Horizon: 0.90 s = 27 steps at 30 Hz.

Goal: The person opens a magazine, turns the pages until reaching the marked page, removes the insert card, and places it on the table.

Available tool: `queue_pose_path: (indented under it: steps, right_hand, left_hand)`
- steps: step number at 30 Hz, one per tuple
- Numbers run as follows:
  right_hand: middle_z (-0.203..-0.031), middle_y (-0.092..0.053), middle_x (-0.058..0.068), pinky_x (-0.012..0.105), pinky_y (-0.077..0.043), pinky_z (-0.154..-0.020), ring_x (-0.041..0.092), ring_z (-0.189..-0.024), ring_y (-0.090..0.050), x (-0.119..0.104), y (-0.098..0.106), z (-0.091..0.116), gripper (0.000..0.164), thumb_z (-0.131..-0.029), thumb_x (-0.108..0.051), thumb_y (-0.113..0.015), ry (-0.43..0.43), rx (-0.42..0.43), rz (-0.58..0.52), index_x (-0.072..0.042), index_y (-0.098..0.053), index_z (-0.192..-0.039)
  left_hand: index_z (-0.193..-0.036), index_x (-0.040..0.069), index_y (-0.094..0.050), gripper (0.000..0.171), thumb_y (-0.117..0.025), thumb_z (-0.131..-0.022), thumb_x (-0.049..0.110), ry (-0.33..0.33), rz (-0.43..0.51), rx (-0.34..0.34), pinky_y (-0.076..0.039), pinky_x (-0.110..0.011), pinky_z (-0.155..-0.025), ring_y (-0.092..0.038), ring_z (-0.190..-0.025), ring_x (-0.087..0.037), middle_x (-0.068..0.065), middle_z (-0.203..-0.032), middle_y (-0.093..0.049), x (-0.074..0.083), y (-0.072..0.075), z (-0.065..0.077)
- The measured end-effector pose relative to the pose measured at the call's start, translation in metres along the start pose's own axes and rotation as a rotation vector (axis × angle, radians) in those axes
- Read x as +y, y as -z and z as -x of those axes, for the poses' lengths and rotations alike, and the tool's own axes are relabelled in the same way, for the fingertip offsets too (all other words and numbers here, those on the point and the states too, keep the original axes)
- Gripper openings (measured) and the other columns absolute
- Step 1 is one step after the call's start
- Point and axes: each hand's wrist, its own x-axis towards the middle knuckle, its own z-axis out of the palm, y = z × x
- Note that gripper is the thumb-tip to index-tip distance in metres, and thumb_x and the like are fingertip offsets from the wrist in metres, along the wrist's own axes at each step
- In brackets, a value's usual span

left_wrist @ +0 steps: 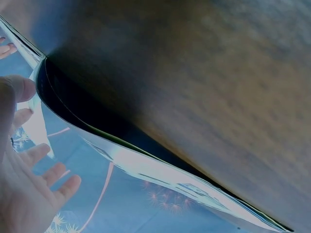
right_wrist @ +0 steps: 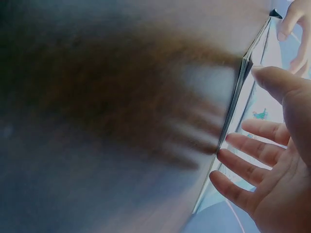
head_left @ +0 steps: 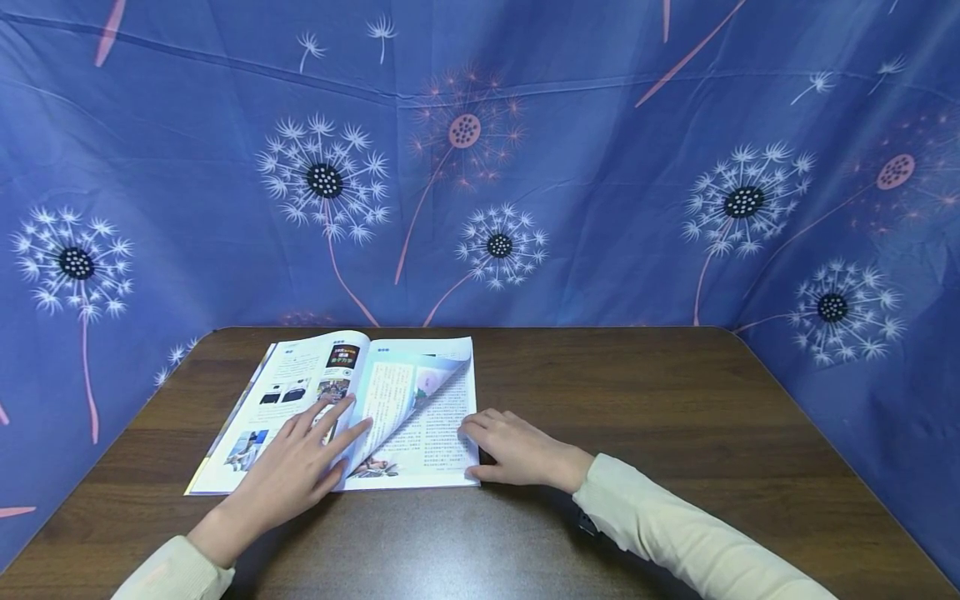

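An open magazine [head_left: 240, 417] lies on the left part of the table. One of its right-hand pages [head_left: 386, 392] curls up and over toward the spine, and a page of printed text [head_left: 438, 442] shows beneath it. My left hand [head_left: 292, 467] rests near the spine with its fingers spread, the fingertips on the curled page and the left page. My right hand [head_left: 517, 450] is at the magazine's right edge, fingertips touching it. In the right wrist view the fingers of the right hand [right_wrist: 262, 160] extend loosely along the edge, with the thumb apart from them.
The brown wooden table [head_left: 637, 400] stretches away to the right of the magazine. A blue cloth [head_left: 585, 167] with dandelion prints hangs behind and at both sides of it. A small dark object [head_left: 587, 523] shows beneath the right sleeve.
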Motion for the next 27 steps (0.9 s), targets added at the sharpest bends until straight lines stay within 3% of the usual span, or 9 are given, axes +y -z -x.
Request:
queue_pose_path:
  steps: [6,17,27]
  right_hand:
    - [-0.13,-0.052,0.007,0.038,-0.041,-0.099,0.019,-0.121,-0.047,-0.0012,0.0003,0.0006,0.054,-0.087,-0.043,-0.057,0.003,-0.006,0.018,-0.009,-0.049,-0.127]
    - [-0.13,-0.052,0.007,0.037,-0.042,-0.098,0.02,-0.119,-0.048,-0.005,0.0005,0.0004,0.059,-0.085,-0.049,-0.056,-0.004,-0.01,0.053,-0.007,-0.05,-0.126]
    - [-0.127,-0.053,0.008,0.036,-0.044,-0.093,0.02,-0.115,-0.05,-0.0049,-0.0016,-0.0006,0.064,-0.08,-0.055,-0.059,0.016,0.016,0.071,-0.007,-0.054,-0.121]
  left_hand:
    - [-0.131,0.019,-0.05,0.052,-0.057,-0.08,0.028,0.02,0.001,-0.021,-0.04,-0.054,-0.09,-0.041,-0.123,-0.041,-0.015,-0.138,-0.044,0.0019,0.0001,0.0005]
    - [-0.131,0.016,-0.05,0.063,-0.066,-0.077,0.044,0.042,-0.039,-0.07,-0.04,-0.053,-0.092,-0.039,-0.126,-0.04,-0.015,-0.138,-0.044,0.0023,-0.0025,0.0006]
    - [-0.131,0.009,-0.049,0.069,-0.07,-0.071,0.037,0.019,-0.024,-0.007,-0.041,-0.053,-0.089,-0.043,-0.122,-0.04,-0.016,-0.136,-0.046,0.0014,-0.0024,-0.0007]
